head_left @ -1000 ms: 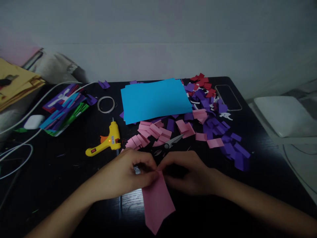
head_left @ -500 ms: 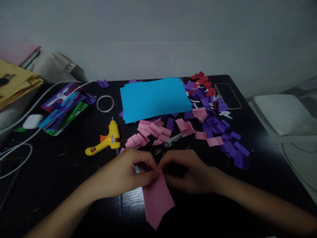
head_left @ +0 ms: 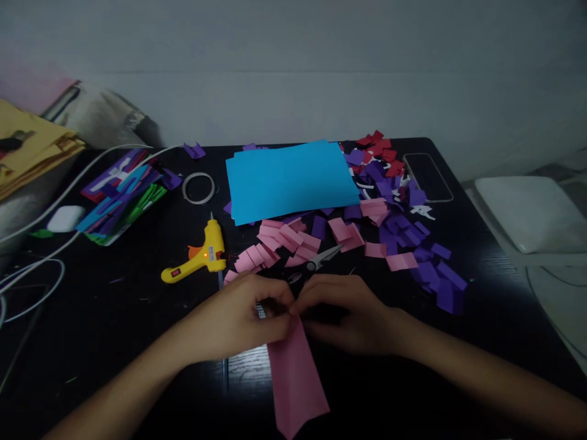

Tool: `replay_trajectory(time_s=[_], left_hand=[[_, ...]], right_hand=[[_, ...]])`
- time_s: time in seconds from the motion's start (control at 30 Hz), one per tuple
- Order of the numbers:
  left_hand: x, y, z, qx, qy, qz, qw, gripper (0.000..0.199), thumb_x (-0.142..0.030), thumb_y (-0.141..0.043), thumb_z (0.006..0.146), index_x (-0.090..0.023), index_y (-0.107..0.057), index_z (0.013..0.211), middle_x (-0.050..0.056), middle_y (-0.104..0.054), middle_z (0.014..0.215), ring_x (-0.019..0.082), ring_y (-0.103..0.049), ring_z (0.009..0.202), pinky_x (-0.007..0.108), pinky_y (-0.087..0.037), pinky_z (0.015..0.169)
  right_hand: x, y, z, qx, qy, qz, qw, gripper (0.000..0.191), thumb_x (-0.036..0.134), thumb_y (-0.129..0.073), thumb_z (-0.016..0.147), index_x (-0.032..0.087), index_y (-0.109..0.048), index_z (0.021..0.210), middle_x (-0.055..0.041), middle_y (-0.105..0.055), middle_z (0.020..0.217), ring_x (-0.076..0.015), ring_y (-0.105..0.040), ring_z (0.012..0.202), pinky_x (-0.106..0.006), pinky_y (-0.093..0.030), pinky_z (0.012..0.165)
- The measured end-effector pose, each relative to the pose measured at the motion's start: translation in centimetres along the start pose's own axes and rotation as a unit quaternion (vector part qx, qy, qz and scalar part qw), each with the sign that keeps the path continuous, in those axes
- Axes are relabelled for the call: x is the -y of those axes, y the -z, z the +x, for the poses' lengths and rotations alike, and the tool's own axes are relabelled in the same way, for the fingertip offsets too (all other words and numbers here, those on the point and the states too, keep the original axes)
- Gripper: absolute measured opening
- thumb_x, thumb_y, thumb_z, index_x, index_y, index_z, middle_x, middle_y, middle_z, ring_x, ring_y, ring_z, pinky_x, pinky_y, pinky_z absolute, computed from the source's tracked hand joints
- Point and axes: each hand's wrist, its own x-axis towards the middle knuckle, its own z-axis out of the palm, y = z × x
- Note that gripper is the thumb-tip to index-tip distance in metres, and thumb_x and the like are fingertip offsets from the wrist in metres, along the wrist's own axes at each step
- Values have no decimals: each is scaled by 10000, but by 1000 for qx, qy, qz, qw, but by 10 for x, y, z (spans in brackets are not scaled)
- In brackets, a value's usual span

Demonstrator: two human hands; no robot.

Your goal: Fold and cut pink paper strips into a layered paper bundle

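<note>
A creased pink paper strip [head_left: 296, 379] hangs down toward me, its lower end cut to a point. My left hand [head_left: 247, 318] pinches its upper end between thumb and fingers. The fingertips of my right hand [head_left: 351, 311] close on that same end, touching the left fingertips. Just beyond the hands lie scissors [head_left: 323, 258], their handles partly hidden, and folded pink pieces [head_left: 257, 256]. A yellow glue gun [head_left: 206, 255] with a small orange light rests left of them.
Blue sheets [head_left: 293, 180] lie at the back of the black table, with purple pieces [head_left: 447, 284], red pieces [head_left: 378, 150] and a phone [head_left: 428, 177] to the right. A tape ring [head_left: 199, 188], bundled coloured strips [head_left: 123, 195] and white cables [head_left: 55, 266] are at left.
The pink strip's lower end has moved down toward me, and its crease shows more. Both hands keep their pinch at the top. The whole view has shifted slightly.
</note>
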Motion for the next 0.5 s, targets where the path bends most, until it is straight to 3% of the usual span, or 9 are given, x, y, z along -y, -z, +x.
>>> replay_trajectory(time_s=[0.3,0.5], left_hand=[[4,2,2,13,-13,-2,1000,166,-96,-615,823,-197,-744,850,-54,-697,764,90,-593,694,174,-439,625],[2,5,1,18,-7,-4,1000,126,-224,-643,918,-196,-752,863,-44,-705,719,90,-612,645,175,-453,597]], right_hand=[[1,0,0,11,-7,0,1000,198,72,-730,883,132,-731,1072,-75,-727,959,-140,-705,854,-229,-547,749],[2,2,0,11,-21,-7,1000,208,42,-726,846,118,-734,1040,-79,-726,944,-153,-695,843,-247,-548,738]])
